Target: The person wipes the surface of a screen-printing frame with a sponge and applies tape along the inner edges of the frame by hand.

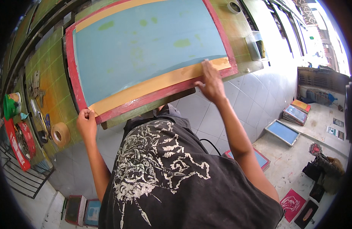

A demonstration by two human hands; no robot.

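A person is pressing tan tape (160, 82) along the near edge of a red-framed printing screen (145, 49) lying on the tiled counter (57, 80). The right hand (211, 82), fingers flat, is smoothing; the left hand (86, 122), curled, is pinning the corner. Firm, even pressure seems wise. At far right, a white tub (254, 45) is holding something dark, perhaps ink.

Place: a screen-printing workshop.
Main sign: a large red-framed printing screen (145, 49) with blue mesh and tan tape edging lies on a green tiled workbench (56, 82).
Tools: a tape roll (61, 134), scissors and paint tins sit along the bench.
Floor: more framed screens (281, 132) lean and lie on stained white tiles.
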